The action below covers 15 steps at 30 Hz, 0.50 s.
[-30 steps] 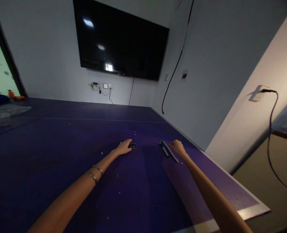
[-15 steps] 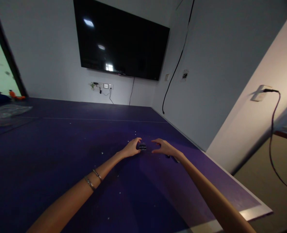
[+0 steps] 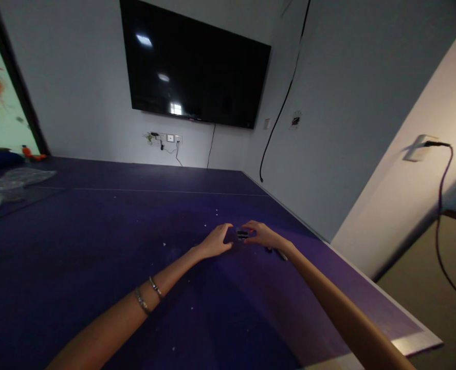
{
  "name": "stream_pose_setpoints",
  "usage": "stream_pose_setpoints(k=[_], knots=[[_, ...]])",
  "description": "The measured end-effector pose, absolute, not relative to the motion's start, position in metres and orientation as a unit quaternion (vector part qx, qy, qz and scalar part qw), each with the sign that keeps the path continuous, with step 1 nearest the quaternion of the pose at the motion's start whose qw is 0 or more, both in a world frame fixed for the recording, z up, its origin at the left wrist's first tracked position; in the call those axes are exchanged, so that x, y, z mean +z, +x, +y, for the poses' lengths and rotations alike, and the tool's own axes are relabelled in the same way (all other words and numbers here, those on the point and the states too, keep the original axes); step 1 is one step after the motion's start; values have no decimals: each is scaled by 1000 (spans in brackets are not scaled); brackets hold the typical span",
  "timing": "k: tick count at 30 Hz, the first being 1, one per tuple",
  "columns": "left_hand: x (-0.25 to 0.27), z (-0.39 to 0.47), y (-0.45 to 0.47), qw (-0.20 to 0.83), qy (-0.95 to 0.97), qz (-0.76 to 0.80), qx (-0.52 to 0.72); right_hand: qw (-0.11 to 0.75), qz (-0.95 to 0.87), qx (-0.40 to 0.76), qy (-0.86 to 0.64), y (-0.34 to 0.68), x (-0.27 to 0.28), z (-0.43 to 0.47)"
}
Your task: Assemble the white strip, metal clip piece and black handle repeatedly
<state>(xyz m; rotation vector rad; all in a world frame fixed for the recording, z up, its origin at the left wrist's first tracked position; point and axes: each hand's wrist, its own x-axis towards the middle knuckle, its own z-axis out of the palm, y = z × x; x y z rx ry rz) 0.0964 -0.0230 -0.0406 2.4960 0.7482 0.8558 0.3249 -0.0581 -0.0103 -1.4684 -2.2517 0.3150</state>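
Note:
A small dark rectangular piece with clear-looking edges (image 3: 242, 234) is in the thumb and fingers of my right hand (image 3: 264, 235), just above the purple tabletop (image 3: 143, 221). Its exact kind is too small to make out. Left of it, my left hand (image 3: 216, 241) is open, thumb and fingers apart, with a narrow gap to the piece. Two bracelets (image 3: 147, 295) circle my left forearm. Partly behind my right wrist lie a thin dark stick-like tool (image 3: 281, 255) and a small black item (image 3: 269, 250).
White bits (image 3: 164, 244) are scattered over the tabletop. Clear plastic wrap (image 3: 19, 177) lies at the far left near an orange object (image 3: 27, 151). A television (image 3: 197, 61) hangs on the back wall. A black cable (image 3: 279, 115) dangles by the right wall.
The small dark piece has passed from my left hand to my right hand and shifted rightward. My left hand has let go and opened. The view has turned slightly.

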Motion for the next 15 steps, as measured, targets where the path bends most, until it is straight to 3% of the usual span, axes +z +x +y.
stream_pose_setpoints(k=[10,15], knots=[[-61,3,32,169,868,368,289,90,-719,106,-681,477,-33,-42],[-61,3,14,161,862,389,281,100,-715,118,-682,493,-54,-39]])
